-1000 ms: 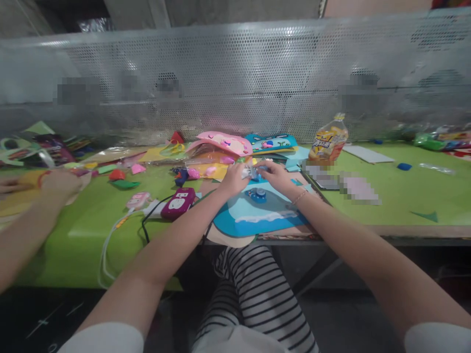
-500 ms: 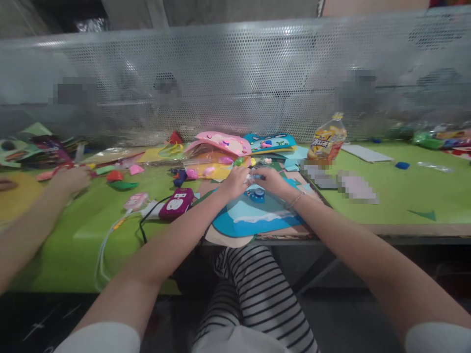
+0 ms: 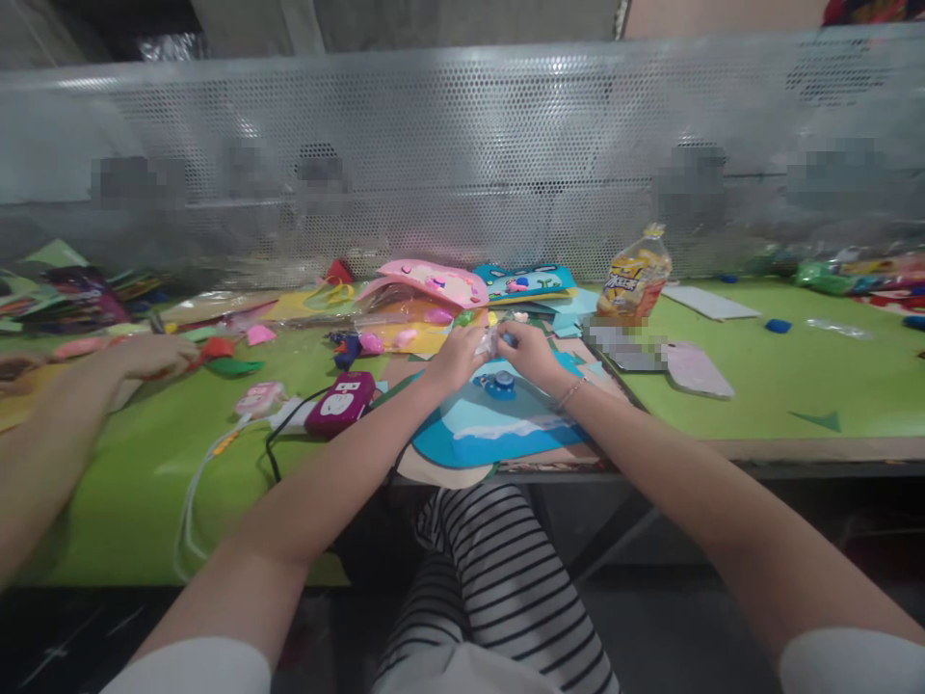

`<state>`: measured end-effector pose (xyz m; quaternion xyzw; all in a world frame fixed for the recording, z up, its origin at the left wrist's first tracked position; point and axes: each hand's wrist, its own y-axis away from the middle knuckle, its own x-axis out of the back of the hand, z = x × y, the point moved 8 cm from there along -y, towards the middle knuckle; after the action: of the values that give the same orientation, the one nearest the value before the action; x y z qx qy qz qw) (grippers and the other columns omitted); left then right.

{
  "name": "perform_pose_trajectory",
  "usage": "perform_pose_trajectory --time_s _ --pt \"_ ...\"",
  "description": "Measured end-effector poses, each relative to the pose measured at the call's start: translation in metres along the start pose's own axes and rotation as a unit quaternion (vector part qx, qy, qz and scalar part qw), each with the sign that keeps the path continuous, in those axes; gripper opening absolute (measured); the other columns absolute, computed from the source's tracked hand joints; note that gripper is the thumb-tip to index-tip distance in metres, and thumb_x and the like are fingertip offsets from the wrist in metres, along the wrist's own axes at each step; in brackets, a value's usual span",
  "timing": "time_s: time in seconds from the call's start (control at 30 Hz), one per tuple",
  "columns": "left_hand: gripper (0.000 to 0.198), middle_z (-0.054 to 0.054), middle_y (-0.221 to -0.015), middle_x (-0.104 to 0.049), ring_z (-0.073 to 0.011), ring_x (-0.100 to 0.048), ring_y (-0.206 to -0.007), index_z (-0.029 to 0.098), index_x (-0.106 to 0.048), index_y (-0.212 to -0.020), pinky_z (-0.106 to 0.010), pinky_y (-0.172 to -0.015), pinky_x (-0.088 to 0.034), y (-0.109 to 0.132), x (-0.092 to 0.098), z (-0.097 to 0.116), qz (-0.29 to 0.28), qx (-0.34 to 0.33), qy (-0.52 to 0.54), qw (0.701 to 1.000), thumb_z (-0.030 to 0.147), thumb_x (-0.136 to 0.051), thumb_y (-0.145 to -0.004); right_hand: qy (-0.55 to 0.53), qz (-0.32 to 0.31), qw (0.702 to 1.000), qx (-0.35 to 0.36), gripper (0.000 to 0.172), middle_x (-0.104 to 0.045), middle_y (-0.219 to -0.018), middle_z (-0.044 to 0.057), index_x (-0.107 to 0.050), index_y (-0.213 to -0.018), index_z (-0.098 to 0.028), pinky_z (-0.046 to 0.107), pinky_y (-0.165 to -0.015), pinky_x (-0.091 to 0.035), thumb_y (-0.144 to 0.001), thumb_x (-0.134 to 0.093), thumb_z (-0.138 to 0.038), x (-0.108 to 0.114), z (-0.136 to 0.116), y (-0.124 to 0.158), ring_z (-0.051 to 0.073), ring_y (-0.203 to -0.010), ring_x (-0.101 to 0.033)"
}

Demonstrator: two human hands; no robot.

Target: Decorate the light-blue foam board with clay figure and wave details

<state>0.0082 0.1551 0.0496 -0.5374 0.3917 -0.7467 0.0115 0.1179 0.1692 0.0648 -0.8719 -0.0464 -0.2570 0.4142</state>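
Note:
Both hands meet above a light-blue and darker-blue card [image 3: 498,424]. My left hand [image 3: 461,355] is closed on one side of a small clear plastic wrapper [image 3: 489,341]. My right hand [image 3: 531,353] pinches the wrapper's other side, with a bit of blue showing at its fingertips. A dark-blue modelled shape with a round top [image 3: 500,384] lies on the card just below the hands. Behind them are a pink decorated panel [image 3: 436,281] and a blue decorated panel [image 3: 526,283].
At left, another person's hand [image 3: 148,357] works near red and green pieces [image 3: 219,351]. A maroon power bank [image 3: 341,403] with cables sits beside my left forearm. On the right are a snack bag [image 3: 634,278], a pink phone-shaped item [image 3: 698,370] and a white board [image 3: 712,301].
My hands stay over the card, still at the wrapper, with the right fingers slightly shifted. The other person's hand has moved right toward the red piece. The view has turned slightly.

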Motion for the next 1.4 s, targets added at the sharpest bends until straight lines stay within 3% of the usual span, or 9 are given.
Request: perform_pose_trajectory --time_s 0.13,0.3,0.47,0.7,0.83,1.0,1.2,1.4 --pt "0.039 -0.012 -0.104 -0.062 -0.0259 -0.056 -0.104 0.011 -0.054 -0.115 -0.035 -0.089 -0.043 -0.001 0.003 -0.008 0.001 0.041 0.036 0.999 0.029 -0.063 -0.081 -0.083 0.096 0.986 -0.107 0.014 -0.05 -0.054 -0.003 -0.057 -0.072 -0.018 0.025 -0.052 -0.036 -0.076 -0.051 -0.03 0.023 0.03 -0.002 0.012 -0.051 -0.043" --pt "0.038 -0.012 -0.098 -0.064 -0.0255 -0.059 -0.096 0.01 -0.057 -0.111 -0.033 -0.084 -0.044 0.0 0.008 -0.013 -0.012 0.116 0.097 0.988 0.034 -0.061 -0.082 -0.283 0.057 0.932 -0.219 0.022 -0.055 -0.062 -0.002 -0.058 -0.092 -0.019 0.026 -0.052 -0.044 -0.072 -0.053 -0.029 0.008 0.06 -0.002 0.012 -0.054 -0.05" --pt "0.039 -0.007 -0.09 -0.064 -0.0218 -0.06 -0.084 0.012 -0.06 -0.104 -0.029 -0.074 -0.044 0.004 0.002 -0.017 -0.034 0.186 0.186 0.964 0.045 -0.053 -0.084 -0.363 0.019 0.906 -0.217 0.022 -0.061 -0.073 -0.001 -0.057 -0.089 -0.02 0.026 -0.06 -0.049 -0.067 -0.054 -0.022 -0.011 0.054 -0.002 0.01 -0.06 -0.054" --pt "0.039 -0.007 -0.086 -0.064 -0.0211 -0.059 -0.08 0.012 -0.059 -0.095 -0.029 -0.07 -0.044 0.004 -0.001 -0.022 -0.044 0.219 0.212 0.951 0.048 -0.05 -0.084 -0.417 0.004 0.888 -0.194 0.018 -0.06 -0.071 -0.001 -0.058 -0.082 -0.019 0.026 -0.062 -0.048 -0.065 -0.061 -0.025 -0.009 0.049 -0.002 0.01 -0.062 -0.055" --pt "0.036 -0.007 -0.086 -0.064 -0.0211 -0.059 -0.081 0.012 -0.059 -0.098 -0.028 -0.071 -0.044 0.004 0.001 -0.016 -0.041 0.193 0.19 0.962 0.044 -0.054 -0.083 -0.382 -0.007 0.908 -0.174 0.019 -0.06 -0.069 -0.001 -0.058 -0.075 -0.018 0.023 -0.056 -0.045 -0.068 -0.065 -0.035 -0.01 0.045 -0.002 0.008 -0.057 -0.051" --pt "0.035 -0.008 -0.094 -0.065 -0.0221 -0.061 -0.089 0.014 -0.057 -0.109 -0.028 -0.075 -0.045 0.004 0.005 -0.011 -0.017 0.156 0.163 0.974 0.036 -0.06 -0.081 -0.314 -0.052 0.938 -0.136 0.02 -0.062 -0.071 0.0 -0.062 -0.081 -0.018 0.024 -0.051 -0.041 -0.071 -0.062 -0.036 -0.015 0.036 -0.003 0.008 -0.051 -0.046" --pt "0.029 -0.009 -0.096 -0.065 -0.0232 -0.06 -0.091 0.014 -0.057 -0.104 -0.032 -0.078 -0.046 0.001 0.005 -0.017 0.013 0.125 0.105 0.986 0.031 -0.061 -0.081 -0.253 -0.074 0.96 -0.09 0.022 -0.061 -0.073 0.0 -0.065 -0.088 -0.018 0.025 -0.054 -0.041 -0.074 -0.054 -0.031 -0.009 0.021 0.0 0.01 -0.055 -0.047" --pt "0.032 -0.013 -0.107 -0.061 -0.026 -0.054 -0.109 0.012 -0.053 -0.112 -0.036 -0.091 -0.042 0.003 0.007 -0.007 0.028 0.026 0.04 0.998 0.018 -0.059 -0.081 -0.136 -0.074 0.987 -0.046 0.026 -0.064 -0.073 0.002 -0.069 -0.093 -0.016 0.029 -0.063 -0.043 -0.076 -0.055 -0.029 -0.007 0.01 0.002 0.014 -0.064 -0.053"
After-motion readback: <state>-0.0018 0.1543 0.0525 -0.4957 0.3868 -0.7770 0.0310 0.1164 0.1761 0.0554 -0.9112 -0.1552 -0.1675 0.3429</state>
